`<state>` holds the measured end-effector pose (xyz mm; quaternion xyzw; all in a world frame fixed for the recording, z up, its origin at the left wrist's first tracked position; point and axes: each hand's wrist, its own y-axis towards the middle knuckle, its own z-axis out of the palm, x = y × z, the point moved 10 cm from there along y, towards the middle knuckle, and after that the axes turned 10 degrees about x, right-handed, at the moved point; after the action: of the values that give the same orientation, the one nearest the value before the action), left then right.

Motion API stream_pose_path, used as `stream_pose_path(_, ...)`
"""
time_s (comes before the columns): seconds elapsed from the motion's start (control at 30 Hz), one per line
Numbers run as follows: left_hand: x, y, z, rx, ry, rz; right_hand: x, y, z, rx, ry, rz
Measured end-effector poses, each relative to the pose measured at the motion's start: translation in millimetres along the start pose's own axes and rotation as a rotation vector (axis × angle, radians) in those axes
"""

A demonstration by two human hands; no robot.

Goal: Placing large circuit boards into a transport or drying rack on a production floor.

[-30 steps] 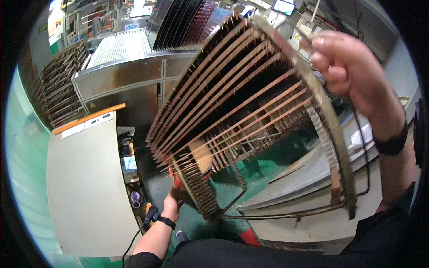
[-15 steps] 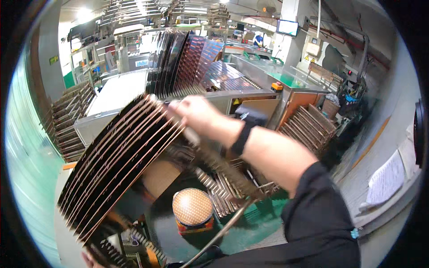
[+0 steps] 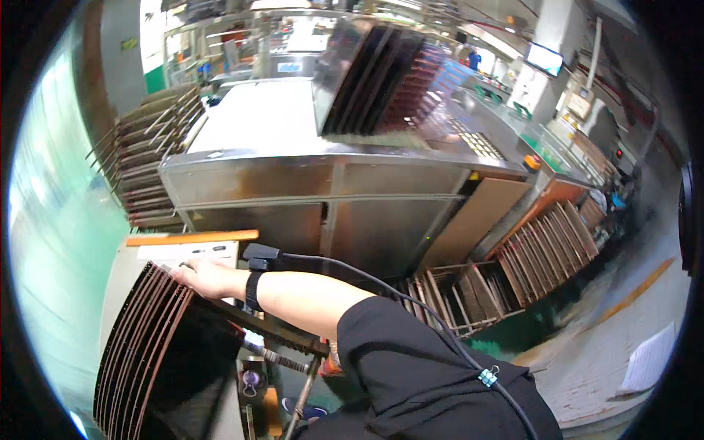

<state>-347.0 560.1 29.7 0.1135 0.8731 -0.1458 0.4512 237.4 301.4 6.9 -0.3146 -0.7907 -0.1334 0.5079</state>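
Observation:
My right hand (image 3: 204,279), a black band at its wrist, is closed around the upper end of a slotted metal rack (image 3: 282,336) at the lower left. Several thin dark panels (image 3: 143,352) stand side by side in that rack, their reddish-brown edges upward. The panels lean over a pale tabletop (image 3: 132,257). My left hand is out of sight, and the rack's lower part is cut off by the picture's edge.
Ahead is a metal-sided machine (image 3: 257,187) with a white top, where more dark panels (image 3: 374,81) stand upright. Empty slotted racks are stacked at the left (image 3: 158,154) and right (image 3: 546,249). A black cable (image 3: 411,293) runs over my right arm.
My right hand has moved left and down with the rack of panels, from over the floor to the pale table. The view has shifted, and my left hand has left it.

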Motion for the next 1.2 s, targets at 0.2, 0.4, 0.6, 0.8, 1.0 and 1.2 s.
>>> stream_pose_path(0.2, -29, 26, 3, 0.194, 0.120, 0.204, 101, 69, 54, 0.298, -0.106, -0.160)
stream_pose_path(0.4, 46, 62, 18, -0.009, -0.491, 0.069, 68, 170, 54, 0.245, -0.084, -0.389)
stream_pose_path(0.6, -25, 43, 15, -0.088, -0.235, 0.136, 108, 204, 86, 0.356, 0.186, -0.235)
stream_pose_path(0.8, -30, 29, 20, -0.164, -0.267, -0.020, 124, 236, 103, 0.471, 0.101, -0.283)
stream_pose_path(1.0, -42, 22, 5, -0.312, 0.160, -0.016, 113, 229, 59, 0.248, 0.282, -0.356)
stream_pose_path(1.2, -116, 1, 23, -0.326, 0.697, 0.482, 99, 160, -108, -0.230, -0.799, -0.541)
